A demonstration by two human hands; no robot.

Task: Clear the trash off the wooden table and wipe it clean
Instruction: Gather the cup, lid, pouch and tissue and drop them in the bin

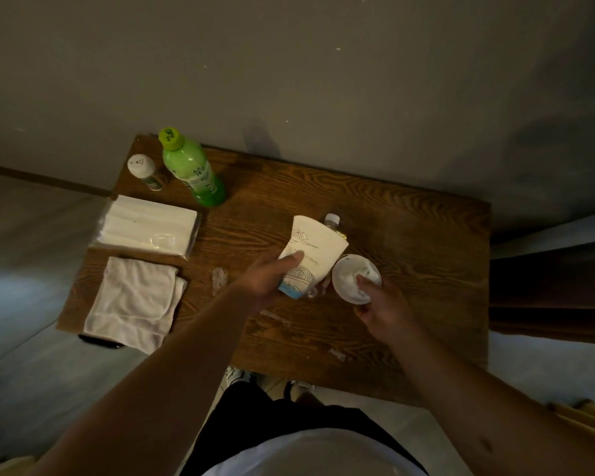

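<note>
**Over the table: cup and lid gathered first**

Above the table's [409, 235] middle, my left hand [268, 286] grasps the paper cup [311, 255]; my right hand [382, 310] pinches the white lid [351, 274] beside the cup. I should hold both level, then fetch the clear bottle [332, 221] behind the cup.

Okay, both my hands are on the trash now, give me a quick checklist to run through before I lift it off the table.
1. Left hand gripping the paper cup: ok, fingers wrap its lower part and the cup is tilted.
2. Right hand holding the small white bowl: ok, thumb inside the rim.
3. Clear plastic bottle behind the cup secured: cannot tell, mostly hidden.
4. Bowl free of liquid: cannot tell, only white residue shows.
5. Cloth ready for wiping: ok, folded at the table's left front corner.
6. Wooden table free of crumbs: not ok, pale specks remain near the front edge.
</note>
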